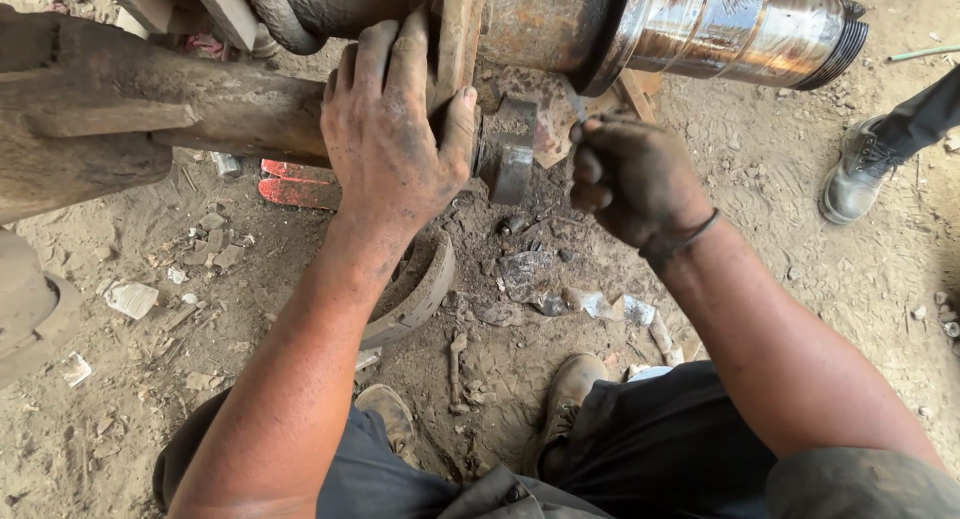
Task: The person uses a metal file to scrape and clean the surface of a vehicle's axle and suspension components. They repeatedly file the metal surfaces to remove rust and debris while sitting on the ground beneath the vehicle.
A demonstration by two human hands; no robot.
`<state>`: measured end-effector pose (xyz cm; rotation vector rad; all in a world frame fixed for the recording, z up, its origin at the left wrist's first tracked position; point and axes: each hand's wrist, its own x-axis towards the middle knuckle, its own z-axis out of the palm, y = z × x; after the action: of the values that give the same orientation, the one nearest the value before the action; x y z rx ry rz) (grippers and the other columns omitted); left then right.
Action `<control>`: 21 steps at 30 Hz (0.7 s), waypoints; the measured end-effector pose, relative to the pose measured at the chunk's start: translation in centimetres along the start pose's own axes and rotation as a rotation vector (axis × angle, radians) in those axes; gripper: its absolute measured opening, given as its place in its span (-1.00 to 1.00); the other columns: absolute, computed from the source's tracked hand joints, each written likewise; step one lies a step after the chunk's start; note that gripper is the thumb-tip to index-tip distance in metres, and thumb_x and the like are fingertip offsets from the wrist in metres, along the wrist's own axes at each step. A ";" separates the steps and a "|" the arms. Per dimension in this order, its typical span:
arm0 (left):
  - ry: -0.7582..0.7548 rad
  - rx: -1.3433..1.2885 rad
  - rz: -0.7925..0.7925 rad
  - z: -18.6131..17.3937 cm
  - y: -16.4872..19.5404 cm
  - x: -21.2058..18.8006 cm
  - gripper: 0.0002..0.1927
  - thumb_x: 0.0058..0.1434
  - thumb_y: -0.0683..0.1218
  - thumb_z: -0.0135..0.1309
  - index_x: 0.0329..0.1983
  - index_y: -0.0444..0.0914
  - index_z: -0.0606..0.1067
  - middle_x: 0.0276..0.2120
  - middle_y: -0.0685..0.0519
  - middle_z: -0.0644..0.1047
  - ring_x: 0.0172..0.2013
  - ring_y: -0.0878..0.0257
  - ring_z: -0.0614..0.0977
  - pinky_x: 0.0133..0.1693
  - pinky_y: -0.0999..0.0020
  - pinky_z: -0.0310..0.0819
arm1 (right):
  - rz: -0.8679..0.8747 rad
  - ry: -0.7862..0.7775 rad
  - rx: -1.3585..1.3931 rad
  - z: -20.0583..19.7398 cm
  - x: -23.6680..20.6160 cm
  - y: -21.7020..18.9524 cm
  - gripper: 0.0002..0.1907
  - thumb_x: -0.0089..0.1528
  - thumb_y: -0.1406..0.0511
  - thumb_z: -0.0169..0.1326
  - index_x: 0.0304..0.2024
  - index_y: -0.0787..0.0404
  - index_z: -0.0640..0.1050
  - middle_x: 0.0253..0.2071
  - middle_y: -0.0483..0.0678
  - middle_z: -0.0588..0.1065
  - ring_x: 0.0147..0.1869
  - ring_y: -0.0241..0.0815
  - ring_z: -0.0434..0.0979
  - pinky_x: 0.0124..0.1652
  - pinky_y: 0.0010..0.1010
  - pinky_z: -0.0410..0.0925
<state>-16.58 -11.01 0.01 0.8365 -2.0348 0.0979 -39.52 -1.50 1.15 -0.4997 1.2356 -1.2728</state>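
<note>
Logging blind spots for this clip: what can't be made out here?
Head view only:
- Small tool in the right hand: the closed fist hides most of it, kind unclear.
- Plate under the left hand: palm covers it.
- Axle assembly: cut by the top edge.
- Bystander's boot: person cut by the right edge.
</note>
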 end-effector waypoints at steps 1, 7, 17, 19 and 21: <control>0.001 0.015 0.004 0.0 0.0 0.0 -0.39 0.37 0.03 0.27 0.32 -0.41 0.38 0.09 -0.23 0.44 0.05 -0.04 0.60 0.02 0.00 0.56 | -0.007 -0.002 0.012 0.2 0.0 -0.3 -0.67 0.43 0.33 -0.32 -0.38 0.18 0.40 -0.65 -0.17 0.29 -0.68 -0.32 0.11 -0.62 -0.54 0.13; -0.003 0.007 0.007 -0.2 0.0 0.0 -0.38 0.36 0.01 0.26 0.34 -0.41 0.38 0.10 -0.23 0.44 0.09 -0.06 0.59 0.08 -0.03 0.54 | 0.019 -0.034 0.126 0.3 0.0 -0.9 -0.67 0.43 0.33 -0.29 -0.38 0.17 0.44 -0.68 -0.23 0.26 -0.70 -0.37 0.08 -0.62 -0.53 0.10; 0.007 0.031 0.036 -0.4 0.1 0.2 -0.41 0.35 0.01 0.27 0.27 -0.42 0.37 0.13 -0.21 0.44 0.10 -0.04 0.59 0.11 0.01 0.55 | -0.048 -0.109 0.196 0.2 1.2 -0.4 -0.71 0.44 0.32 -0.31 -0.32 0.16 0.41 -0.66 -0.25 0.23 -0.66 -0.36 0.06 -0.57 -0.52 0.09; -0.008 0.004 0.014 -0.4 0.1 0.1 -0.40 0.36 0.01 0.27 0.32 -0.42 0.38 0.11 -0.21 0.45 0.07 -0.02 0.60 0.09 0.01 0.55 | -0.074 -0.101 0.176 -0.2 1.4 0.0 -0.72 0.43 0.33 -0.30 -0.31 0.15 0.42 -0.66 -0.26 0.22 -0.66 -0.37 0.04 -0.57 -0.53 0.07; -0.013 -0.003 -0.011 -0.3 0.1 0.0 -0.39 0.37 0.01 0.27 0.33 -0.41 0.39 0.10 -0.20 0.46 0.06 -0.01 0.60 0.08 0.02 0.56 | -0.087 -0.102 0.177 -0.3 1.9 0.5 -0.71 0.44 0.33 -0.31 -0.32 0.14 0.41 -0.65 -0.25 0.23 -0.66 -0.37 0.07 -0.58 -0.53 0.08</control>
<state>-16.44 -10.83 0.24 0.8483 -2.0414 0.0831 -39.93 -2.92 -0.11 -0.4873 1.0149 -1.3991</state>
